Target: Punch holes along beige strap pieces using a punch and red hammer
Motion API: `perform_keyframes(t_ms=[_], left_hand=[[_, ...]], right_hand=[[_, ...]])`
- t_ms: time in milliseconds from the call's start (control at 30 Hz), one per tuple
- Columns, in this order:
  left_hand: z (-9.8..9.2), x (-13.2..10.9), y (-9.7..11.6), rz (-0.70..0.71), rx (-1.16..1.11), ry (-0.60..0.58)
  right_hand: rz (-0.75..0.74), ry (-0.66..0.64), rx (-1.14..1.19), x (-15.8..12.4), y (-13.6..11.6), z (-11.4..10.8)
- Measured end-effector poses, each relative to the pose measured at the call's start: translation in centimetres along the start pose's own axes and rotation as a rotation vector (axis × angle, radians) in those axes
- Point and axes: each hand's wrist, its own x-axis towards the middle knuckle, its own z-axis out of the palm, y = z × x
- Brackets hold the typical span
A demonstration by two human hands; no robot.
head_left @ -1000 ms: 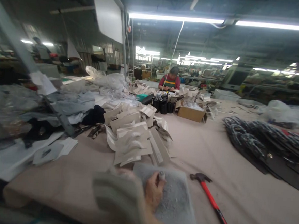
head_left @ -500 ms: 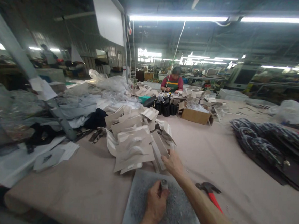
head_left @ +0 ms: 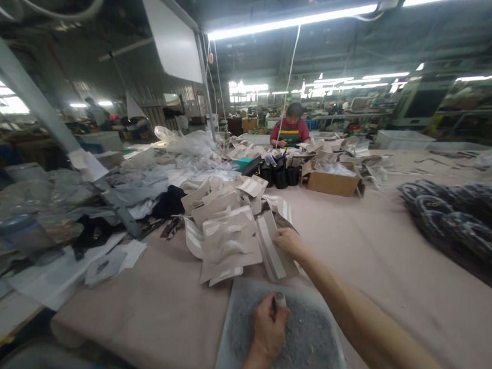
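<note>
My left hand [head_left: 268,332] is closed in a fist round a small metal punch [head_left: 280,300], held upright on a grey pitted cutting board [head_left: 302,346] at the table's near edge. My right hand [head_left: 288,242] reaches forward over the board to a pile of beige fabric pieces [head_left: 226,228]. Its fingers rest closed on the edge of one striped piece [head_left: 273,248] at the pile's right side.
The table [head_left: 371,255] has a pale cloth cover. Clear bags and grey and white sheets [head_left: 114,198] lie piled at the left. Dark braided straps [head_left: 458,216] lie at the right. A cardboard box [head_left: 334,182] and black items stand farther back, where another person [head_left: 290,132] sits working.
My right hand, which a second ago held a beige piece close in front of me, has reached out to the pile. The view has shifted, and the red-handled hammer is out of sight.
</note>
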Motion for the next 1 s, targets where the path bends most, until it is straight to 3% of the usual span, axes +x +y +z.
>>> perform_keyframes(t_ms=[133,267,333,400,500,633,833,1000], left_hand=[[-0.5,-0.2,0.6,-0.010,-0.027,0.012],[-1.1,-0.3,0.5,-0.031,-0.096,0.068],[-1.4,-0.3,0.2,-0.076,-0.185,0.135],[-1.6,-0.2,0.0,-0.141,-0.278,0.201],[-1.6,0.2,-0.2,-0.192,-0.371,0.240],[-0.9,0.9,0.6,-0.149,-0.365,0.145],[1.8,2.4,2.1,-0.033,-0.276,-0.153],[3.8,2.4,1.8,-0.075,-0.267,-0.293]], right_hand=[[-0.099,0.044,0.003,-5.1,1.2,-4.0],[-0.291,0.109,0.015,-14.1,4.5,-6.5],[-0.412,0.127,-0.017,-19.0,7.5,-6.5],[-0.423,0.092,-0.042,-23.3,11.0,-5.7],[-0.435,-0.020,-0.075,-27.2,14.9,-4.3],[-0.481,-0.086,-0.094,-28.1,15.6,-3.8],[-0.529,-0.131,-0.135,-27.0,14.3,-4.4],[-0.514,-0.170,-0.109,-26.6,13.6,-4.9]])
